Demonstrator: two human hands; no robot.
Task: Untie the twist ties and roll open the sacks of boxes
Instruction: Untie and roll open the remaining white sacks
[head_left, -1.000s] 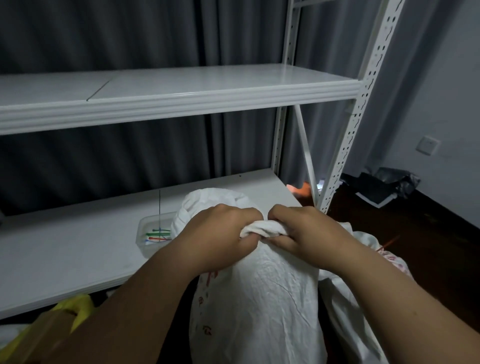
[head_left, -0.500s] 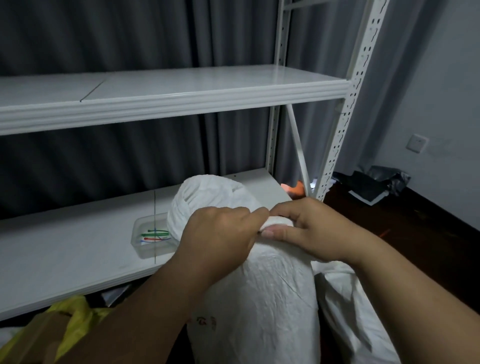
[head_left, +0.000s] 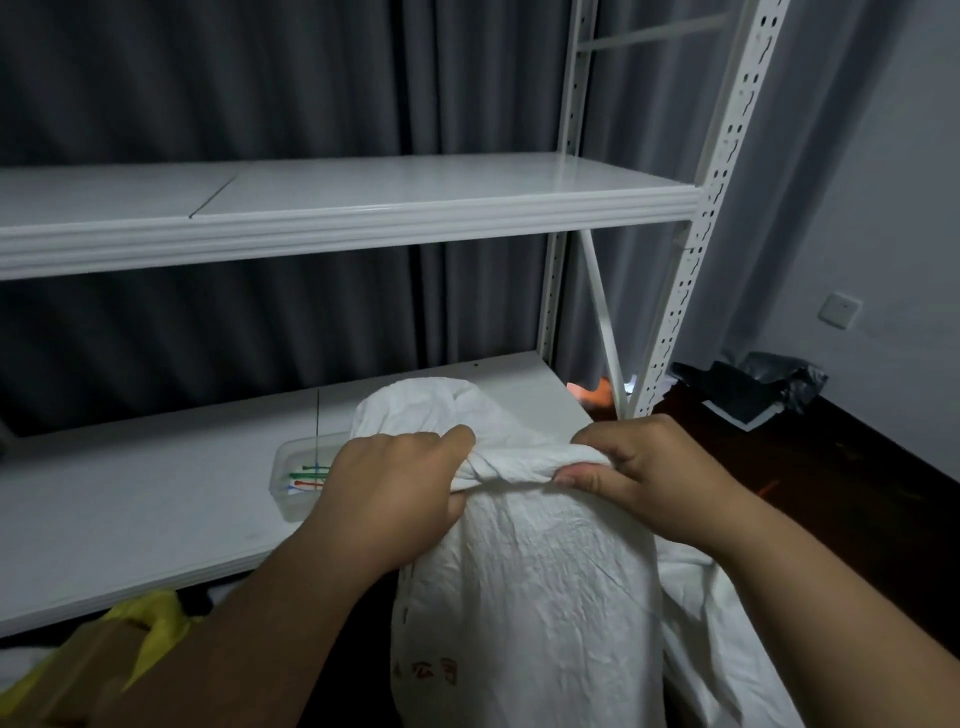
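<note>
White woven sack (head_left: 524, 587) stands upright against the lower shelf (head_left: 130, 519), crinkled, faint red print low down, top edge bunched into a thick roll. Left hand (head_left: 387, 493) grips the roll's left end, right hand (head_left: 641, 473) clamps its right end, thumb underneath.

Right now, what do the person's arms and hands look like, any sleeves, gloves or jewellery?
Both arms are bare up to the frame's edge: no sleeve shows. The left hand and right hand wear no gloves, and no ring, watch or bracelet shows on the visible sides of the fingers and wrists. Fingernails look short and unpainted.
</note>
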